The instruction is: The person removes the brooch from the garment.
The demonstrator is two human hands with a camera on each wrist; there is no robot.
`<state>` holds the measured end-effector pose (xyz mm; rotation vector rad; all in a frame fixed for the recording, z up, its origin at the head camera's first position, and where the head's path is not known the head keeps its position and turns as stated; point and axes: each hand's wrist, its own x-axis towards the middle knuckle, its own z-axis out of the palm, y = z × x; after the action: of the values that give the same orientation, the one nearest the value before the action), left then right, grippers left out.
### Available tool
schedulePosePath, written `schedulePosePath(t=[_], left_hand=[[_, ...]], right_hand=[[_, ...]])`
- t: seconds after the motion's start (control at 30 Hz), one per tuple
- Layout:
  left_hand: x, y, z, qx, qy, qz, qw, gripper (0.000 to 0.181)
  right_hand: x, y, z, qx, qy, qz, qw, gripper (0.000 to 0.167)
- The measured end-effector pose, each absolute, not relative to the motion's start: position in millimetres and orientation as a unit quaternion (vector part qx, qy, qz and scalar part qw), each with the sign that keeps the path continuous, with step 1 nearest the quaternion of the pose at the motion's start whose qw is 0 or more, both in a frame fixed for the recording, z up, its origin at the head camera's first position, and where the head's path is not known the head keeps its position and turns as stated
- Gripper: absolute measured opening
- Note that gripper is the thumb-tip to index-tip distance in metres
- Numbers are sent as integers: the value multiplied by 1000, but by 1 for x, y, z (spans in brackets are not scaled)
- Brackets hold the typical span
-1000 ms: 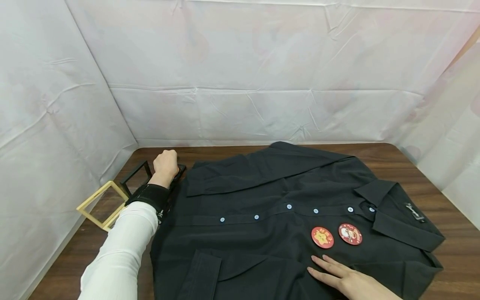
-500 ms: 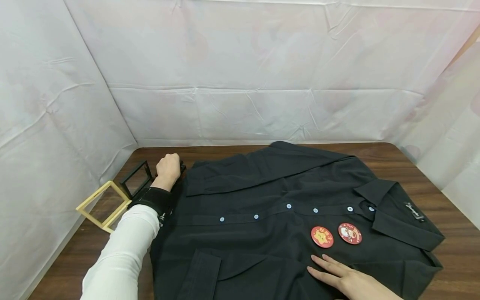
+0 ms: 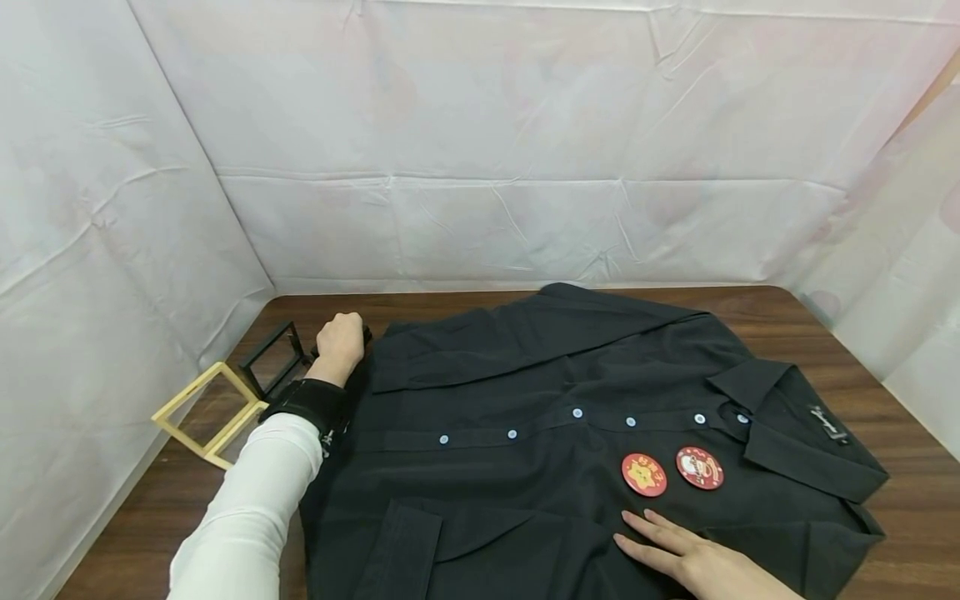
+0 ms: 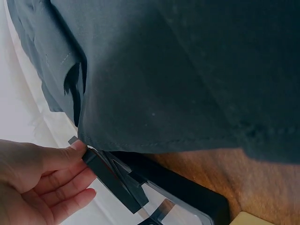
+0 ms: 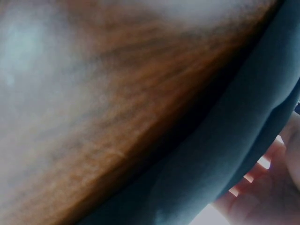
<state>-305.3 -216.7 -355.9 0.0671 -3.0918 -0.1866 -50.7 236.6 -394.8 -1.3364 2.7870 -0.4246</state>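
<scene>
A black button-up shirt (image 3: 540,467) lies spread on the table with its collar to the right. My left hand (image 3: 341,343) is at the shirt's hem end, at the far left. In the left wrist view, its thumb and fingers pinch the corner of a black frame (image 4: 112,183) with a clear film, right beside the shirt's hem (image 4: 159,146). Whether cloth is also caught there, I cannot tell. My right hand (image 3: 693,558) rests on the shirt front with fingers spread, below two round red badges (image 3: 643,475). The right wrist view is blurred.
Left of the shirt, a yellow frame (image 3: 180,400) stands unfolded, beside an upright black frame part (image 3: 258,354). A small silver-and-black pin (image 3: 831,425) sits near the collar. White cloth walls (image 3: 525,208) surround the wooden table (image 3: 750,308).
My left hand has moved slightly right and nearer to me, toward the shirt's hem, still pinching. The right hand and shirt have stayed in place.
</scene>
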Motion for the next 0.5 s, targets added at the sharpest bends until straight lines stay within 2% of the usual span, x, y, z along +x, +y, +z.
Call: schedulePosePath(t=[0.5], left_hand=[[-302, -216, -357, 14, -998, -56, 17, 11]], right_hand=[[-52, 235, -395, -436, 890, -133, 7, 60]])
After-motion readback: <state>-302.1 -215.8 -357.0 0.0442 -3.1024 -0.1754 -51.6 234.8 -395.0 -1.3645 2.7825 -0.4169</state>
